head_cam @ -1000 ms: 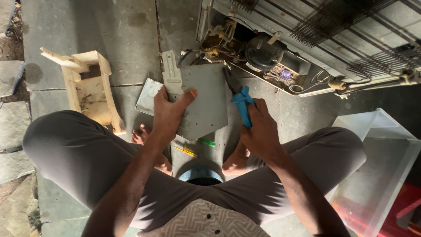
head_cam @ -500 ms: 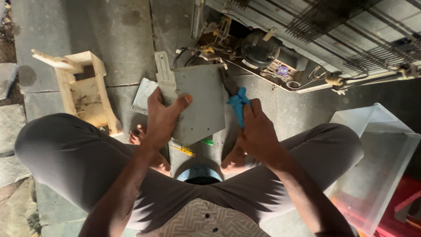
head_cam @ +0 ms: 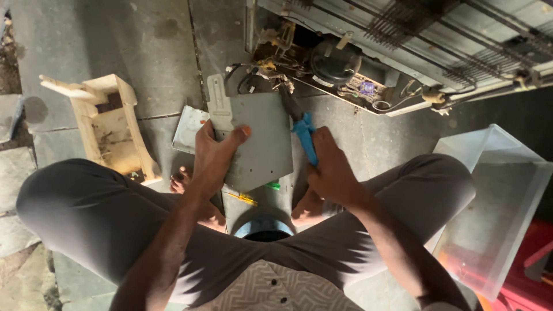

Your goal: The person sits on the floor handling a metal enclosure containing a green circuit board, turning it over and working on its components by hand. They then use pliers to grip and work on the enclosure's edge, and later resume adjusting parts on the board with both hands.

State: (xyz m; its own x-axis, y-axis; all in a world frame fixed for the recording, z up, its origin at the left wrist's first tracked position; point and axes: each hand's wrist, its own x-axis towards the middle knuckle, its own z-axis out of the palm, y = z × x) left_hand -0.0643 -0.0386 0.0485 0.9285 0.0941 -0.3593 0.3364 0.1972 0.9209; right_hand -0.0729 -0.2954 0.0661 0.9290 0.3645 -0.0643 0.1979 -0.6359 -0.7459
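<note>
the concrete floor (head_cam: 144, 52) fills most of the view, cracked into slabs. along the top lies a large overturned appliance (head_cam: 403, 34), its wire grille and open underside showing; a black round compressor (head_cam: 334, 60) sits in that recess among loose wires and small fittings. at the right edge stands a clear plastic bin (head_cam: 495, 213), with something red just beyond it at the corner. to the left, on the floor, sits a small bare wooden frame (head_cam: 106, 126), open on top, well apart from the hands.

the person squats, grey trousers spreading across the lower half, bare feet on the floor below the work. between the knees, a round blue-rimmed object (head_cam: 263, 227) shows partly, hidden by the legs.

the grey metal plate (head_cam: 259, 144) is held up in the middle of the view, just in front of the appliance's open recess, tilted, with a pale slotted bracket (head_cam: 218, 103) at its upper left corner. a second pale sheet (head_cam: 189, 129) lies on the floor behind it. the left hand (head_cam: 213, 158) grips the plate's left edge, thumb across its face. the right hand (head_cam: 331, 173) is closed round blue-handled pliers (head_cam: 302, 129), whose dark nose lies along the plate's right edge. below the plate lie a yellow-handled tool (head_cam: 242, 198) and a small green piece (head_cam: 273, 185).
</note>
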